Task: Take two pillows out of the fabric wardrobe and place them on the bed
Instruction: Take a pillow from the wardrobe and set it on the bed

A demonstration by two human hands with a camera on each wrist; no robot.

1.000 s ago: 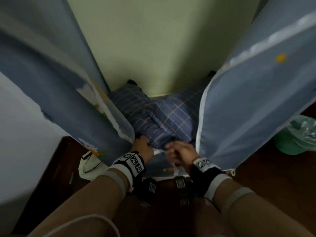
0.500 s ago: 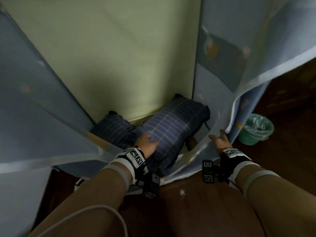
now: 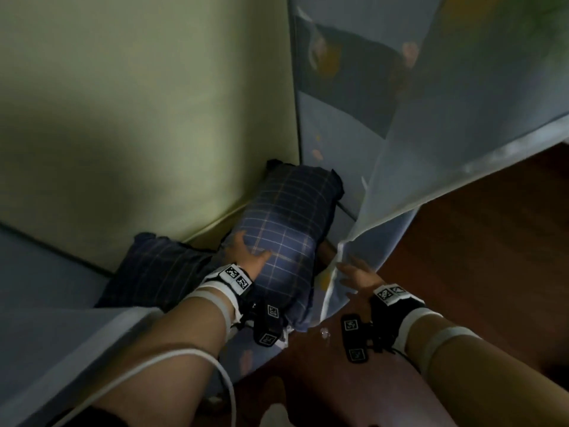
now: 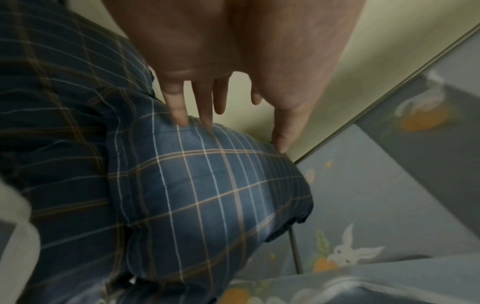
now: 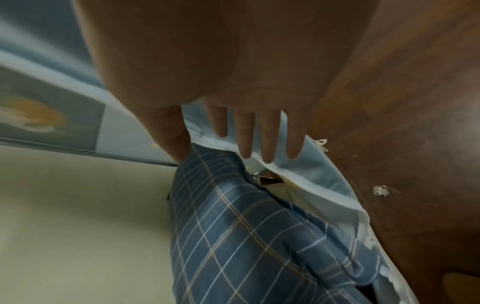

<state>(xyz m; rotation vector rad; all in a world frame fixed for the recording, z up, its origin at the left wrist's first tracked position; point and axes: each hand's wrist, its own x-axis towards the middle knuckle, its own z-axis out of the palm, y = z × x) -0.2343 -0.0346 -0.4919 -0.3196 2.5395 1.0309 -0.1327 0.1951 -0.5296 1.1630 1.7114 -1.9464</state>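
Two dark blue plaid pillows lie on the floor of the fabric wardrobe. The nearer, right pillow (image 3: 286, 229) (image 4: 207, 195) (image 5: 233, 226) is plump; the second pillow (image 3: 160, 272) (image 4: 52, 102) lies darker to its left. My left hand (image 3: 249, 257) (image 4: 231, 133) rests on top of the right pillow with straight, spread fingers (image 4: 182, 121). My right hand (image 3: 354, 272) (image 5: 223, 156) is to the right of that pillow, its straight fingers (image 5: 267, 152) pressing against the hem of the wardrobe's right curtain flap (image 3: 400, 195) (image 5: 311, 185).
The pale green back wall (image 3: 154, 118) of the wardrobe stands behind the pillows. The left curtain flap (image 3: 61, 334) hangs low at the left. Dark wooden floor (image 3: 477, 257) lies to the right, with a small clear scrap (image 3: 324, 332) near the wardrobe's front.
Both hands left the curtain opening. My left hand went forward onto the right pillow; my right hand swept the right flap aside to the right. The head view swung left and closer.
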